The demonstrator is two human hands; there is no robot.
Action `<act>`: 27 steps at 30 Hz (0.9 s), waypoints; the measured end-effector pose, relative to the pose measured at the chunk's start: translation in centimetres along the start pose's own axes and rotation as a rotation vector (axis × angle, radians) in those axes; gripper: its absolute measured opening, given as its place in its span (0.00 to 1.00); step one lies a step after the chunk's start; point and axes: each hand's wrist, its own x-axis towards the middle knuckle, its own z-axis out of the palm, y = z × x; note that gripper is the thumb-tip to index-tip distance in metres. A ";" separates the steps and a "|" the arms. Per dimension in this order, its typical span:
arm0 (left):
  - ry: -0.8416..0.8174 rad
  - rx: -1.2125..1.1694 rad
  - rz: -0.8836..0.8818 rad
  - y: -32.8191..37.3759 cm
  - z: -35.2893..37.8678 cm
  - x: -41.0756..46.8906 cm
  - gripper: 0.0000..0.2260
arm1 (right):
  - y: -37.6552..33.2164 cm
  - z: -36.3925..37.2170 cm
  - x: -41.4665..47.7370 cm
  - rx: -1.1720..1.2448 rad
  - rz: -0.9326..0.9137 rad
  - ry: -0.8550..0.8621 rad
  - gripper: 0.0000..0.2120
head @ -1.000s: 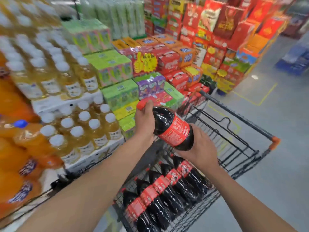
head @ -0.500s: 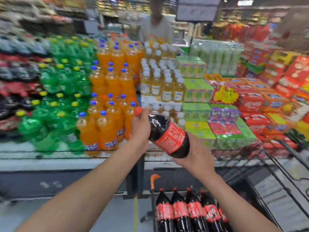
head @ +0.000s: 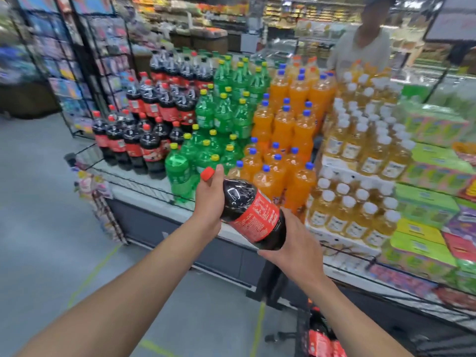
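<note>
Gripping tilted cola bottle [head: 253, 215], cap [head: 207, 173] up-left: left hand [head: 210, 202] at neck, right hand [head: 296, 243] under base

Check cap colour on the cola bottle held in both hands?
Red. The cap of the cola bottle shows clearly in the head view, beside the left hand.

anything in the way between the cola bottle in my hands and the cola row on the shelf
Partly. A green bottle at the front edge of the shelf stands between the cola bottle, gripped by the left hand and right hand, and the cola row. The aisle side looks open.
</note>
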 end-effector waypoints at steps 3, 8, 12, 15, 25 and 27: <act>0.045 -0.006 -0.009 1.0 -5.6 1.5 0.23 | -4.6 2.8 0.5 -0.011 -0.034 -0.027 0.56; 0.075 -0.083 -0.018 3.3 -15.1 4.0 0.21 | -12.4 7.6 1.2 0.009 -0.087 -0.043 0.54; 0.073 -0.115 -0.026 5.4 -21.8 6.1 0.18 | -18.1 11.3 2.3 0.006 -0.110 -0.064 0.54; 0.054 -0.161 -0.030 6.8 -25.6 7.8 0.16 | -21.5 13.4 3.5 0.019 -0.129 -0.081 0.54; 0.071 -0.280 -0.061 9.3 -32.9 15.5 0.23 | -28.0 19.2 10.5 0.096 -0.197 -0.130 0.52; 0.078 -0.285 -0.047 10.1 -33.5 17.8 0.20 | -28.8 20.5 12.8 0.123 -0.199 -0.147 0.51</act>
